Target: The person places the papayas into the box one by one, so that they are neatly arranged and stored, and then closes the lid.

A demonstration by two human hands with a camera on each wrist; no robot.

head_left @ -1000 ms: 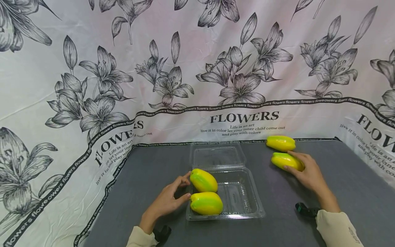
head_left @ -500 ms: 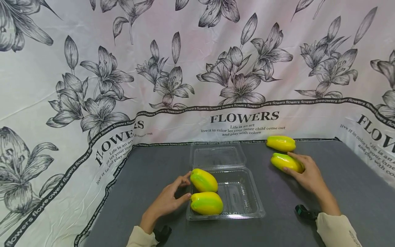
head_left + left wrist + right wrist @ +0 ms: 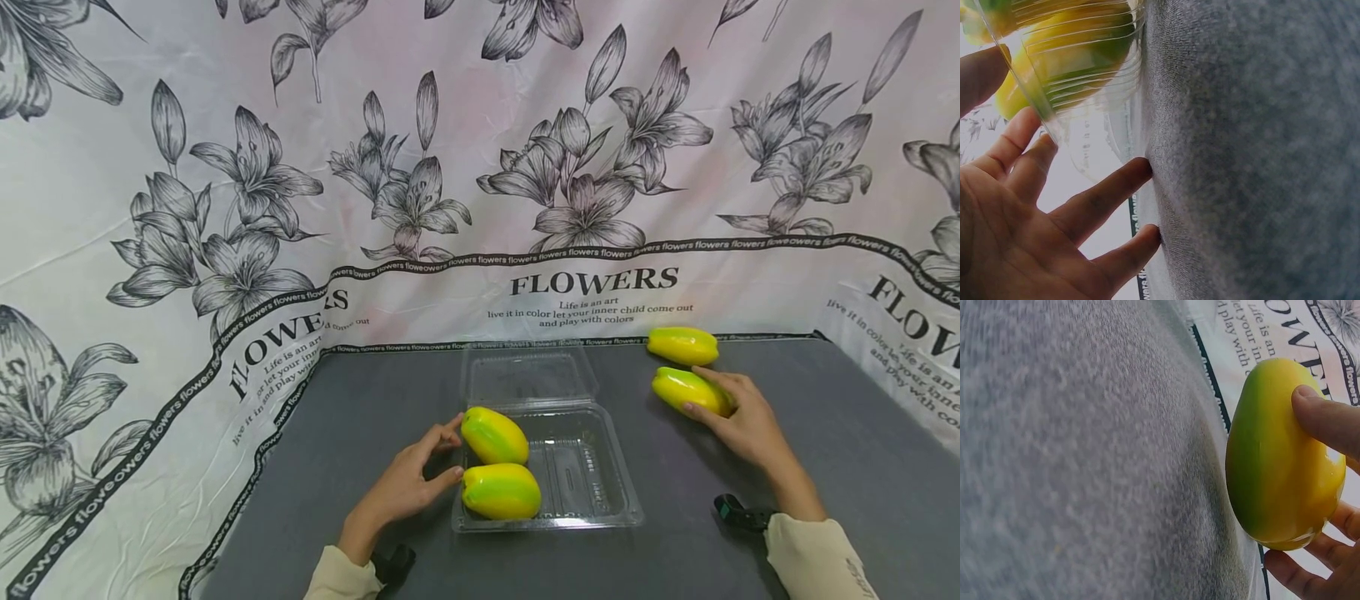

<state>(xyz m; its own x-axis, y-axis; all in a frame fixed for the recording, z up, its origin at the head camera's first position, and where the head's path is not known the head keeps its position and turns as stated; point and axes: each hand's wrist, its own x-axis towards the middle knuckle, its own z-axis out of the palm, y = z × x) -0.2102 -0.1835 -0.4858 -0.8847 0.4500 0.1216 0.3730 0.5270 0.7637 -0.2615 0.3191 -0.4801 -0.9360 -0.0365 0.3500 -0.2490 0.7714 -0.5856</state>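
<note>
My right hand (image 3: 738,417) grips a yellow-green mango (image 3: 688,390) at the back right of the table. In the right wrist view, the thumb presses one side of this mango (image 3: 1279,456) and fingers show behind its other side. At the left edge of a clear plastic clamshell box (image 3: 585,467), my left hand (image 3: 408,479) touches the rim with spread, fairly straight fingers. Inside the box's left part lie two mangoes, a rear mango (image 3: 495,436) and a front mango (image 3: 501,492). Through the clear wall, the left wrist view shows a mango (image 3: 1079,56) above the fingers.
Another mango (image 3: 682,345) lies just behind the gripped one, against the back cloth. The box's transparent lid (image 3: 528,375) is folded back flat behind it. Grey cloth covers the table (image 3: 360,392); a flower-printed curtain (image 3: 420,308) encloses the back and sides.
My right hand and the mango in it have shifted slightly to the left. The left hand and the box stay in place.
</note>
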